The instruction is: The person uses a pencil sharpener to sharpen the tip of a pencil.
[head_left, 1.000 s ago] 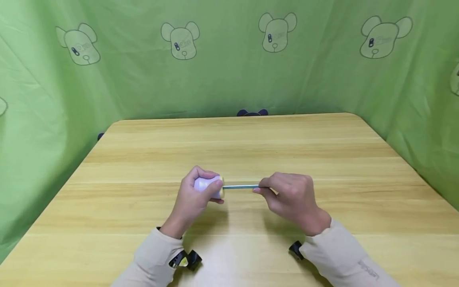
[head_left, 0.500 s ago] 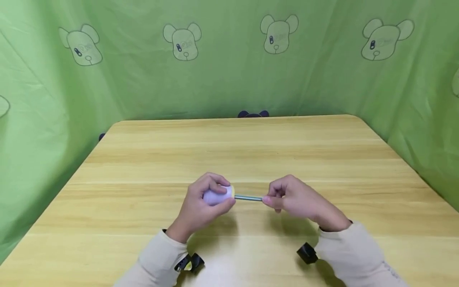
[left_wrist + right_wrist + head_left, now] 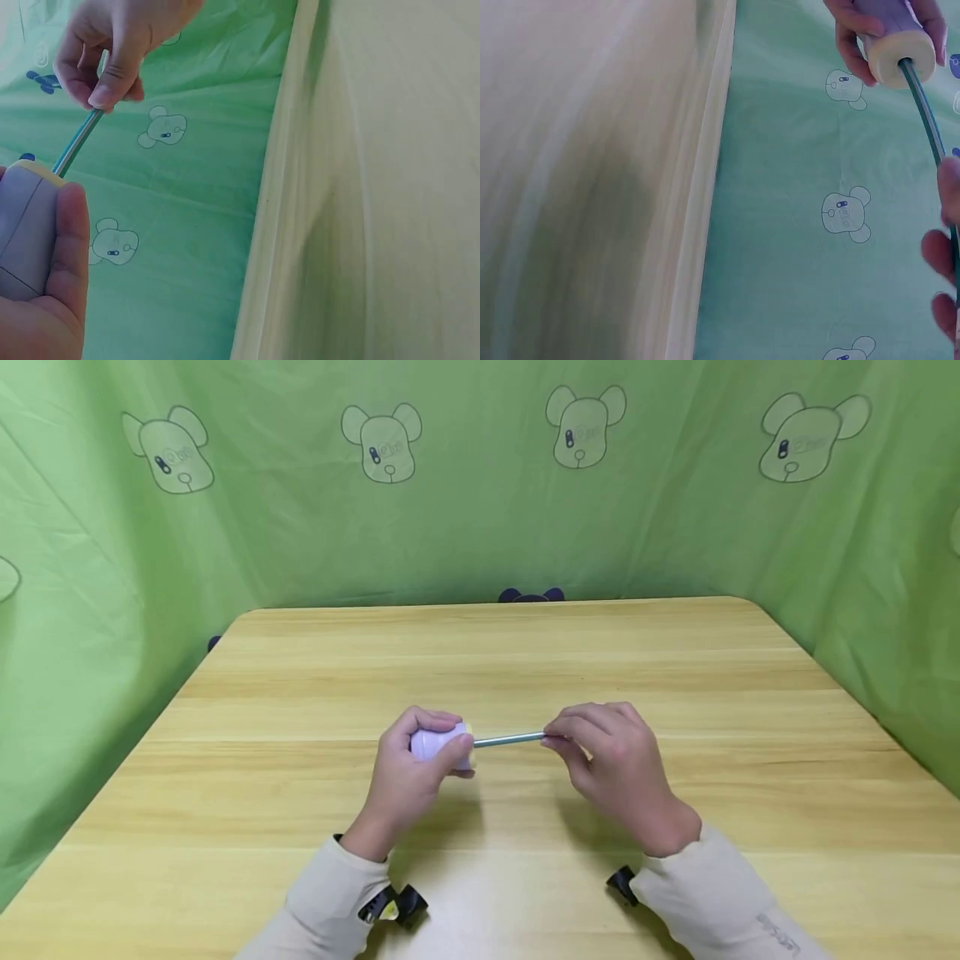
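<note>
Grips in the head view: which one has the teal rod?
The right grip: it pinches the rod, whereas the left grip holds the purple cylinder.

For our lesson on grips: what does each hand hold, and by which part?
The left hand holds the purple cylinder round its sides; the right hand pinches the thin green stick partway along, away from the cylinder.

green curtain (image 3: 480,527) behind wooden table (image 3: 480,677)

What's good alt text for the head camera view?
A person's left hand grips a yellow-ended lavender object while the right hand pinches a thin teal rod projecting from it, above a wooden table. Behind hangs green fabric printed with cartoon animal heads.
</note>
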Available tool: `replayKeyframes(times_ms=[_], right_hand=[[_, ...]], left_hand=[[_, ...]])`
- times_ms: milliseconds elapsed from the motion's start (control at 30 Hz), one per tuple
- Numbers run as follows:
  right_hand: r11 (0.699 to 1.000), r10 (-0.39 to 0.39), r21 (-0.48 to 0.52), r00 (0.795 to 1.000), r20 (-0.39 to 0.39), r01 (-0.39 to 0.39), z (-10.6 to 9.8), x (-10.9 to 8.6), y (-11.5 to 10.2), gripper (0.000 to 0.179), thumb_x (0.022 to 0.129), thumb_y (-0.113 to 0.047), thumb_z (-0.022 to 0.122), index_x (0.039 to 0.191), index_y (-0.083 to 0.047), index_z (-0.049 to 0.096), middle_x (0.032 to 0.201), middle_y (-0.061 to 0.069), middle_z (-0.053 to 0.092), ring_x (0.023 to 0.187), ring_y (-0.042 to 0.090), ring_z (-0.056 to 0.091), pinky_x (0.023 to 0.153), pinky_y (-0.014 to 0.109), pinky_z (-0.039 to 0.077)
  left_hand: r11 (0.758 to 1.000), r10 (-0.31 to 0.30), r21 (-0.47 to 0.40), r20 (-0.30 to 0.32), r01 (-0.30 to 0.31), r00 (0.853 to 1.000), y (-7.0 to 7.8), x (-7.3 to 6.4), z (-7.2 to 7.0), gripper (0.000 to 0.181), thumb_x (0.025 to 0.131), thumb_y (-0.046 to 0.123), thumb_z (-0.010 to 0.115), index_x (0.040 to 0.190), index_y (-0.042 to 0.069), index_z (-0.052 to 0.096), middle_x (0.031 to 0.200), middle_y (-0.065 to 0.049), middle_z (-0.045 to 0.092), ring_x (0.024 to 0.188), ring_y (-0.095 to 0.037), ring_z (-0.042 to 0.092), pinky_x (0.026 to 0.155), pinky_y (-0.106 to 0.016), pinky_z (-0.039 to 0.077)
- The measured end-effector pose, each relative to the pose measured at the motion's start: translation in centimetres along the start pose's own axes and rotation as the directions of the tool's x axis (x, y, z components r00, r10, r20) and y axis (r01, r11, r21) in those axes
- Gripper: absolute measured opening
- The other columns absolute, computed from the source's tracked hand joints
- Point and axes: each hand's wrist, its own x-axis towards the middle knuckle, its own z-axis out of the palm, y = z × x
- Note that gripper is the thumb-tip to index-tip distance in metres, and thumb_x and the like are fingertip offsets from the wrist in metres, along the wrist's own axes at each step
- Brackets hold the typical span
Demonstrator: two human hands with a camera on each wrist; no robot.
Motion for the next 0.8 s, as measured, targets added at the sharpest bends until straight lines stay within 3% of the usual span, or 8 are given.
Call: replayKeyframes(times_ms=[67, 200, 300, 367, 467, 667, 800], right_hand=[[0.998, -0.059, -0.024, 0.997, -0.043, 0.058, 0.2, 0.1, 0.0, 0.039, 0.1, -0.036, 0.054, 0.081, -0.007, 0.072, 0.078, 0.003, 0.069, 0.065, 0.019, 0.065, 0.055, 0.035, 0.047], [0.987, -0.148, -0.085, 0.979, -0.139, 0.137, 0.6, 0.2, 0.1, 0.036, 0.098, -0.035, 0.059, 0.076, -0.009, 0.073, 0.07, 0.001, 0.067, 0.053, 0.016, 0.06, 0.043, 0.028, 0.04], [0.98, -0.18, -0.119, 0.963, -0.199, 0.159, 0.9, 0.1, 0.2, 0.037, 0.096, -0.034, 0.061, 0.067, -0.012, 0.068, 0.057, -0.005, 0.058, 0.04, 0.01, 0.045, 0.036, 0.02, 0.026], [0.982, -0.171, -0.109, 0.964, -0.204, 0.151, 1.0, 0.0, 0.2, 0.04, 0.097, -0.036, 0.06, 0.063, -0.014, 0.064, 0.053, -0.007, 0.052, 0.037, 0.006, 0.034, 0.036, 0.017, 0.019], [0.99, -0.137, -0.055, 0.976, -0.171, 0.129, 0.9, -0.1, 0.2, 0.041, 0.097, -0.039, 0.059, 0.064, -0.016, 0.06, 0.052, -0.009, 0.051, 0.037, 0.002, 0.028, 0.035, 0.013, 0.017], [0.99, -0.048, 0.13, 0.997, -0.066, 0.057, 0.4, -0.4, 0.2, 0.031, 0.092, -0.034, 0.068, 0.07, -0.012, 0.066, 0.06, -0.005, 0.062, 0.043, 0.0, 0.035, 0.037, 0.011, 0.027], [0.973, 0.083, 0.208, 0.992, 0.099, -0.103, -0.4, -0.2, -0.2, 0.014, 0.076, -0.014, 0.083, 0.071, -0.012, 0.07, 0.063, -0.007, 0.065, 0.046, -0.001, 0.041, 0.039, 0.012, 0.035]], left_hand=[[1.0, -0.012, -0.015, -0.008, 0.012, 1.0, 0.1, 0.1, 0.0, 0.021, 0.086, -0.004, 0.066, 0.099, -0.009, 0.05, 0.114, -0.023, 0.053, 0.089, -0.03, 0.06, 0.066, -0.046, 0.061], [0.999, -0.026, -0.036, -0.004, 0.026, 1.0, 0.2, 0.1, -0.1, 0.021, 0.086, -0.003, 0.066, 0.099, -0.008, 0.05, 0.113, -0.024, 0.053, 0.087, -0.03, 0.06, 0.065, -0.047, 0.061], [0.998, -0.036, -0.045, 0.001, 0.036, 0.999, 0.3, 0.1, -0.1, 0.021, 0.086, -0.003, 0.067, 0.098, -0.008, 0.05, 0.112, -0.023, 0.053, 0.086, -0.03, 0.06, 0.064, -0.047, 0.061], [0.998, -0.043, -0.046, 0.0, 0.042, 0.999, 0.3, 0.0, -0.1, 0.022, 0.085, -0.003, 0.067, 0.097, -0.008, 0.05, 0.112, -0.022, 0.053, 0.086, -0.029, 0.06, 0.064, -0.047, 0.061], [0.998, -0.041, -0.04, 0.004, 0.041, 0.999, 0.4, -0.1, -0.1, 0.022, 0.084, -0.004, 0.067, 0.097, -0.009, 0.049, 0.112, -0.021, 0.053, 0.084, -0.029, 0.06, 0.063, -0.045, 0.061], [1.0, -0.019, 0.001, 0.017, 0.019, 1.0, 0.2, -0.2, -0.2, 0.022, 0.083, -0.005, 0.067, 0.096, -0.008, 0.05, 0.113, -0.022, 0.052, 0.083, -0.029, 0.06, 0.062, -0.042, 0.061], [1.0, 0.001, 0.026, 0.031, -0.002, 1.0, 0.0, -0.2, -0.1, 0.021, 0.083, -0.006, 0.067, 0.096, -0.009, 0.051, 0.112, -0.021, 0.052, 0.08, -0.028, 0.061, 0.062, -0.041, 0.062]])
